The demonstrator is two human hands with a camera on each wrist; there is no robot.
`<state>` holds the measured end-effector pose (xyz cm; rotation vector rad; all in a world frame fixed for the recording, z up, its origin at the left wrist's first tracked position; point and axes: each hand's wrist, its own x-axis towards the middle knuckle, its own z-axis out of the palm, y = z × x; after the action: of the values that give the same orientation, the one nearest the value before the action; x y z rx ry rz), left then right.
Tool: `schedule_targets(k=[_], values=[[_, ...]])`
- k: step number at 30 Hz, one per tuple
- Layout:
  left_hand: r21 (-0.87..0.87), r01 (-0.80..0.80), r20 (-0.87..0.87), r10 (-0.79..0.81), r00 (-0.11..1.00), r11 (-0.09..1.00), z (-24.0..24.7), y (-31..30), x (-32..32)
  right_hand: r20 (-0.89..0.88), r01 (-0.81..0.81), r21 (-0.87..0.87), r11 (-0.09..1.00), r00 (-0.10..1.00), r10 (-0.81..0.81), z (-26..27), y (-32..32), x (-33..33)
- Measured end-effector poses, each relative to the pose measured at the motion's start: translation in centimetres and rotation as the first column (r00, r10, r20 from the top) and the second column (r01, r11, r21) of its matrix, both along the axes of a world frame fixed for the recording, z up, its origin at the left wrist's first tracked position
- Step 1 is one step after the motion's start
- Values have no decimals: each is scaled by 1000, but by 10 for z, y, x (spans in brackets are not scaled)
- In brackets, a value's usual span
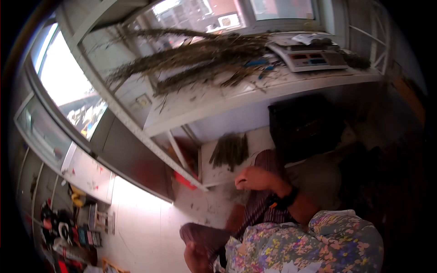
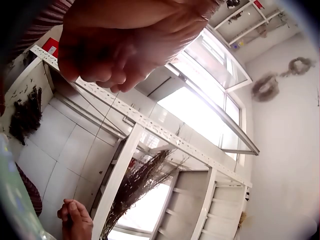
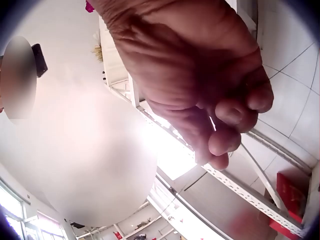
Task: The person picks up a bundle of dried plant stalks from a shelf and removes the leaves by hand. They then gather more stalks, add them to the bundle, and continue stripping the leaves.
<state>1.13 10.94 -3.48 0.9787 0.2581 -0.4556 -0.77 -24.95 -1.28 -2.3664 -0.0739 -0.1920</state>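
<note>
Your right grip (image 1: 260,178), near one knee (image 1: 267,160), has loosely curled fingers and looks empty; your left grip (image 1: 195,258), by the other knee (image 1: 198,231), is bent likewise, seemingly holding nothing. The short dry stalks (image 1: 229,151) lie beyond the right one on a low shelf (image 1: 207,176). They look brittle: pinch lightly, lift level, and clear the desk (image 1: 191,107) above.

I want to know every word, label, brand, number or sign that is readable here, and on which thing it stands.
No text can be read in any of the views.
Scale: the panel shows coloured patches; any marks are too small and blurred to read.
Pile at the head view's lower left: too blurred to read any labels.
</note>
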Motion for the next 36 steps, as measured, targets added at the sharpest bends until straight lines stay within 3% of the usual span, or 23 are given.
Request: schedule_targets(k=[3,6,9,12,15,16,19,22,25,31,34,36], values=[[15,122,41,-123,992,992,2,4,-8,-54,45,-21,999,997,-46,-10,-12,-1],[149,121,-80,-110,991,981,3,2,-10,-48,125,-107,986,990,-131,-30,-22,4],[249,89,46,-103,994,964,-1,-4,-6,-41,230,-152,961,970,-239,-30,-32,-2],[202,129,88,-149,985,971,14,-13,-5,-19,281,-111,953,959,-284,-25,-46,-9],[269,108,229,-173,958,957,-7,-16,12,10,331,-130,935,943,-332,-27,-62,-14],[359,95,372,-235,898,929,-29,-11,21,16,347,-151,926,937,-349,-29,-67,-15],[504,59,378,-281,882,862,-27,-22,28,73,420,-68,905,907,-415,-15,-78,-27],[504,168,158,-281,947,847,-84,-10,59,85,505,-59,861,862,-499,-13,-97,-36],[463,177,51,-226,973,868,-98,-13,62,111,598,-54,800,800,-590,1,-104,-46],[275,163,-42,-157,987,948,-108,-11,77,139,733,13,680,672,-727,9,-103,-49],[242,189,-28,-188,982,952,-114,-9,84,202,696,102,711,685,-700,16,-99,-46],[267,128,-68,-114,991,955,-110,-14,83,218,670,154,726,694,-687,27,-96,-45]])
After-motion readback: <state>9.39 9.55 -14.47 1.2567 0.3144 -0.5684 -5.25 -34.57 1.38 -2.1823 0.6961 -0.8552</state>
